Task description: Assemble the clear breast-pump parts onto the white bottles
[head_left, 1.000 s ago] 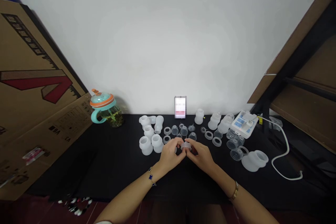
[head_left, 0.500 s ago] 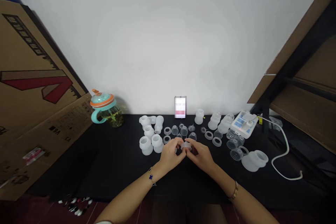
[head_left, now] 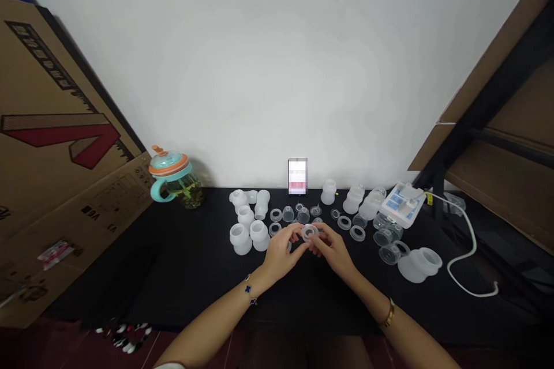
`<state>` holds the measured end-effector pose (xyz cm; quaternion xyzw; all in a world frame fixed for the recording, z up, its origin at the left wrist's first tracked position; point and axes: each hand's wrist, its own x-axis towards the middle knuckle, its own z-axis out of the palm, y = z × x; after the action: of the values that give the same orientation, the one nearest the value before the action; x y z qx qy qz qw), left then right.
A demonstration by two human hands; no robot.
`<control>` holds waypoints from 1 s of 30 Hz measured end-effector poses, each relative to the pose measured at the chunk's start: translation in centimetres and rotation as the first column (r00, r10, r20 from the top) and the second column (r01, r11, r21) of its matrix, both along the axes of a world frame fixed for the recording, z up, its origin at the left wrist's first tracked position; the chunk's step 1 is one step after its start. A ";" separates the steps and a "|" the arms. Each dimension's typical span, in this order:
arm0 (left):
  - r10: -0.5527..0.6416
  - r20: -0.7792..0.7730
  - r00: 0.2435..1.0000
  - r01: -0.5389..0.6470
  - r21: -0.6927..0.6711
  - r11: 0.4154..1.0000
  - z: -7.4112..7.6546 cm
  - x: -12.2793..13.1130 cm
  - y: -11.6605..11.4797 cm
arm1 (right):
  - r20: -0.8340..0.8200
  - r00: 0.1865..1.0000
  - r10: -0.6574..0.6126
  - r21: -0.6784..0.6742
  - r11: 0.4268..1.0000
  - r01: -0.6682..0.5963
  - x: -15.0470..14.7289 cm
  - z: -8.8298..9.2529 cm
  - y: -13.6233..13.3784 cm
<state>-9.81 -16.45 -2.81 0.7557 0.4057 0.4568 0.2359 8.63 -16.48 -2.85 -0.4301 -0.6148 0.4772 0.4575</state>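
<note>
Between both hands is a translucent baby bottle collar ring [head_left: 305, 232], tilted so that its round opening faces up toward me. My left hand [head_left: 279, 253] grips its left side with thumb and fingers. On the opposite side, my right hand [head_left: 336, 252] is closed on the ring's right edge, thumb near its front. Whether a teat sits inside the ring I cannot make out. Just beyond the hands lie clear dome caps [head_left: 303, 215], a clear teat [head_left: 316, 210] and more collar rings [head_left: 276, 215]. Left of my left hand, several frosted bottle bodies [head_left: 240, 239] stand close together.
Farther right are collar rings [head_left: 357, 233], frosted bottles [head_left: 354, 199], a bottle lying tilted [head_left: 418, 265] and a white power strip [head_left: 402, 204] with a cord [head_left: 470, 225]. A phone [head_left: 298, 176] leans on the wall. A teapot [head_left: 184, 187] stands left, near a cardboard box [head_left: 64, 184].
The collar ring has tipped from edge-on to showing its opening, and is slightly higher. The fingers of my right hand have shifted around its edge.
</note>
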 end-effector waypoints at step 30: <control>-0.013 -0.102 0.995 0.005 -0.085 0.996 0.7 -0.1 0.0 | 0.261 0.965 -0.018 0.133 0.991 -0.018 -0.1 0.3 -0.4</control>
<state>-9.95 -16.41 -2.10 0.7693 0.4328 0.3988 0.2486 8.52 -16.93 -2.52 -0.4577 -0.7005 0.3736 0.4002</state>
